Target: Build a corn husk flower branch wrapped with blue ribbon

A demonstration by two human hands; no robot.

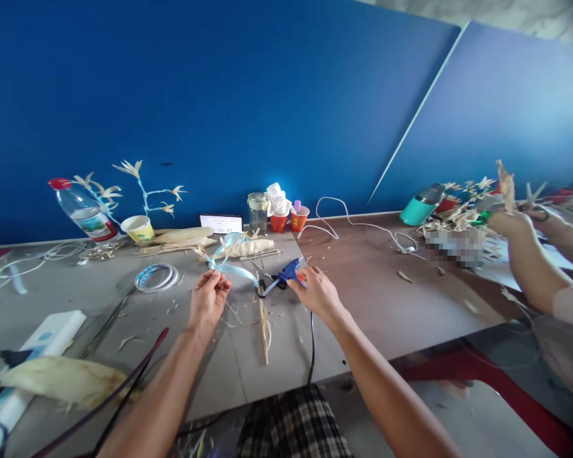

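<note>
My left hand point(210, 295) is closed in a pinch at the light blue ribbon point(241, 272), which loops up and over to the right. Pale dried petals show just above those fingers; whether they are joined to the ribbon is hard to tell. My right hand point(319, 291) is wrapped round a blue hot glue gun point(288, 272), its black cord point(312, 346) trailing down over the table's front edge. Between the hands, thin straw-coloured sticks point(264, 331) lie on the table near a small dark looped object.
Rolls of ribbon point(156, 278) lie left of my hands. Behind stand a red-capped bottle point(88, 215), a yellow cup point(137, 229), a glass jar point(257, 213) and red paper cups point(299, 219). At right, a co-worker's hands point(510, 222) hold dried material and scissors.
</note>
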